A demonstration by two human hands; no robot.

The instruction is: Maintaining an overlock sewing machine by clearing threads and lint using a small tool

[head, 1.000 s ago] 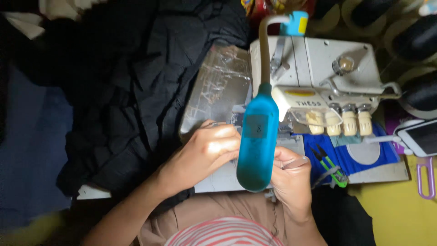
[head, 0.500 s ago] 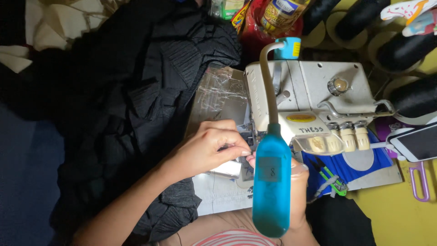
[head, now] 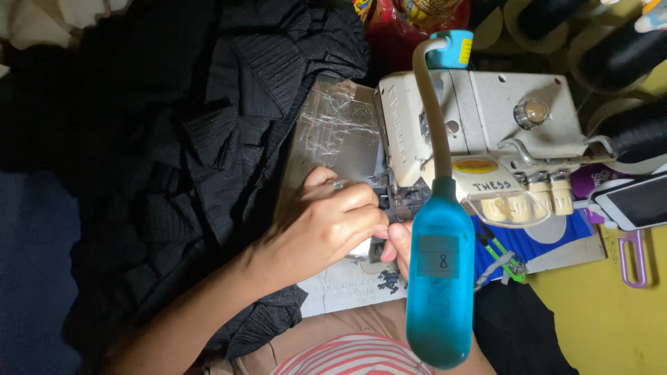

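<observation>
Both hands work at the needle area of the cream overlock machine: left hand curled, fingertips pinched there; right hand mostly hidden behind the teal lamp, grip unclear; fine threading seems underway, needing steady fingertips

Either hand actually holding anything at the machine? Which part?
Cannot be told. The left hand is curled at the front of the sewing machine, fingertips hidden. The right hand is mostly behind the blue lamp head. No held item shows.

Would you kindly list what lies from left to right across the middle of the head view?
Black ruffled fabric → left hand → blue lamp head → cream sewing machine → white phone
</observation>
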